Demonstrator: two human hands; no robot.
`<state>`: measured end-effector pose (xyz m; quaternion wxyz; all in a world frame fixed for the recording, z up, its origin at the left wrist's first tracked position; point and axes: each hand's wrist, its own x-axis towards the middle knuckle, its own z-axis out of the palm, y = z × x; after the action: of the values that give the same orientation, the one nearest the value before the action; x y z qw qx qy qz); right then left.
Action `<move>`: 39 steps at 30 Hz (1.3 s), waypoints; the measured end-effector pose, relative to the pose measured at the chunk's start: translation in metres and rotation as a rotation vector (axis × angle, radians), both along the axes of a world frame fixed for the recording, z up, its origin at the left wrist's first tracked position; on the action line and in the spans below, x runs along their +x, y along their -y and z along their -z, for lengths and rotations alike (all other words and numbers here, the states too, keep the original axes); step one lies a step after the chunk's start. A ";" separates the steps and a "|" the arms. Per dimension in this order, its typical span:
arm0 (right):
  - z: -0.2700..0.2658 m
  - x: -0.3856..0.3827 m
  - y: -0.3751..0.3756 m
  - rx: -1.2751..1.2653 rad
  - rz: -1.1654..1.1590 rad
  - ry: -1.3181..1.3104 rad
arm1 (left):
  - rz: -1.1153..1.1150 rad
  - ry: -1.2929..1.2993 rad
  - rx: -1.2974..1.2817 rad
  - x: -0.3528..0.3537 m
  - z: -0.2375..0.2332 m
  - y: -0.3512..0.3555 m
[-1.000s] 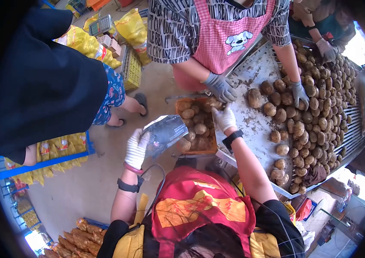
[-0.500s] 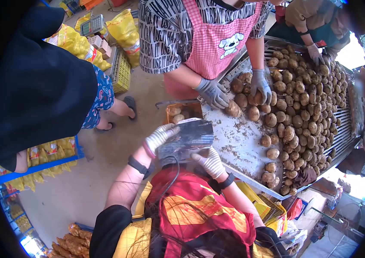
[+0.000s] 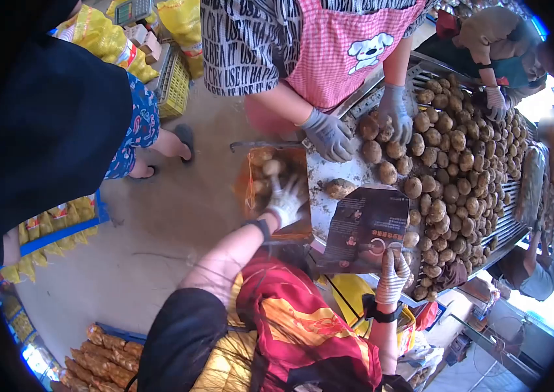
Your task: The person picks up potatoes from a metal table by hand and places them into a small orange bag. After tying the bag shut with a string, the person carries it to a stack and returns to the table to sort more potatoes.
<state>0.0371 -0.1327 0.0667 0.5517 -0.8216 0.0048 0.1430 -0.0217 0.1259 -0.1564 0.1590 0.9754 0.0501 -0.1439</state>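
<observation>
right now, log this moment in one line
left hand: spread over potatoes in orange container | right hand: gripping dark printed sheet | metal table: more potatoes

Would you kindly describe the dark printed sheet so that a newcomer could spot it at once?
On the right stands the large metal table heaped with potatoes. Over its near end, the wearer's gloved right hand holds the sheet. Unlike the rounded brown potatoes beside it, it is flat, nearly black and carries printed lettering.
</observation>
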 end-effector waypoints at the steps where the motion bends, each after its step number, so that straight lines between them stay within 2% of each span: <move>1: 0.002 -0.004 -0.008 0.097 0.048 -0.018 | 0.087 0.064 0.218 0.014 0.023 0.007; 4: 0.007 -0.014 -0.019 0.197 0.097 -0.121 | -0.286 0.050 -0.017 0.015 0.013 0.018; 5: 0.008 -0.016 -0.020 0.221 0.095 -0.161 | -0.290 0.050 -0.015 0.008 0.014 0.018; 7: 0.012 -0.021 -0.027 0.366 0.116 -0.354 | -0.203 0.099 -0.208 -0.013 0.009 0.007; 8: 0.010 -0.023 -0.036 0.412 0.099 -0.428 | -0.212 0.105 -0.201 -0.023 0.010 0.002; 9: 0.042 -0.027 -0.025 0.282 -0.035 -0.227 | -0.151 0.087 -0.242 -0.032 0.014 -0.003; 10: 0.015 -0.029 -0.054 0.474 0.056 -0.604 | -0.088 0.071 -0.280 -0.040 0.012 -0.012; 11: 0.018 -0.031 -0.067 0.431 -0.047 -0.573 | -0.056 0.095 -0.195 -0.053 0.009 -0.021; 12: 0.023 -0.034 -0.077 0.387 -0.145 -0.542 | -0.151 0.307 -0.349 -0.076 0.018 -0.031; 13: 0.030 -0.033 -0.089 0.250 -0.358 -0.284 | -0.148 0.311 -0.342 -0.091 0.024 -0.038; 14: 0.041 -0.031 -0.103 0.107 -0.558 -0.022 | -0.323 0.410 -0.710 -0.103 0.028 -0.043; 15: 0.057 -0.033 -0.121 0.260 -0.387 -0.309 | -0.498 0.502 -1.080 -0.113 0.029 -0.050; 16: 0.077 -0.036 -0.139 0.410 -0.207 -0.594 | -0.493 0.502 -1.076 -0.124 0.027 -0.060; 18: 0.135 -0.044 -0.163 0.256 -0.112 -0.553 | -1.263 0.274 -0.710 -0.140 0.012 -0.080; 19: 0.168 -0.048 -0.170 0.255 -0.079 -0.501 | -1.249 0.272 -0.703 -0.140 -0.005 -0.083; 20: 0.197 -0.049 -0.174 0.253 -0.044 -0.448 | -1.076 0.351 -0.609 -0.135 -0.026 -0.082; 22: 0.225 -0.044 -0.175 -0.044 -0.042 -0.346 | -0.678 0.455 -0.406 -0.123 -0.037 -0.080; 23: 0.231 -0.043 -0.167 -0.096 -0.047 -0.346 | -0.501 0.357 -0.238 -0.115 -0.036 -0.077; 24: 0.219 -0.042 -0.167 -0.149 -0.055 -0.344 | -0.323 0.264 -0.071 -0.102 -0.039 -0.073; 25: 0.217 -0.046 -0.165 -0.152 -0.045 -0.343 | -0.226 0.248 -0.053 -0.092 -0.033 -0.069; 27: 0.209 -0.057 -0.157 -0.318 -0.094 -0.227 | -0.052 0.207 -0.003 -0.068 -0.025 -0.059; 28: 0.181 -0.061 -0.155 -0.320 -0.138 -0.373 | 0.041 0.154 0.081 -0.059 -0.015 -0.053; 30: 0.184 -0.079 -0.137 -0.360 -0.235 -0.174 | -0.013 0.030 0.052 -0.042 -0.001 -0.036; 31: 0.181 -0.087 -0.128 -0.375 -0.302 -0.102 | -0.137 -0.020 -0.046 -0.035 0.001 -0.029; 32: 0.177 -0.096 -0.118 -0.358 -0.359 -0.032 | -0.208 -0.086 0.005 -0.029 0.002 -0.020; 34: 0.159 -0.102 -0.100 -0.335 -0.529 -0.215 | -0.329 -0.146 0.035 -0.017 -0.007 -0.011; 35: 0.165 -0.109 -0.090 -0.391 -0.577 -0.048 | -0.366 -0.270 0.022 -0.013 -0.018 -0.008; 36: 0.160 -0.112 -0.080 -0.402 -0.578 -0.051 | -0.366 -0.272 0.012 -0.021 -0.018 0.003; 38: 0.152 -0.108 -0.068 -0.469 -0.730 -0.149 | -0.519 -0.250 0.011 -0.036 -0.016 0.011; 39: 0.154 -0.111 -0.059 -0.492 -0.743 -0.047 | -0.517 -0.249 0.014 -0.039 -0.016 0.012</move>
<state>-0.0737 -0.0734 -0.0871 0.2509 -0.8709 -0.2445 0.3447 -0.0610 0.1141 -0.1409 0.1764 0.9062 0.3172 -0.2168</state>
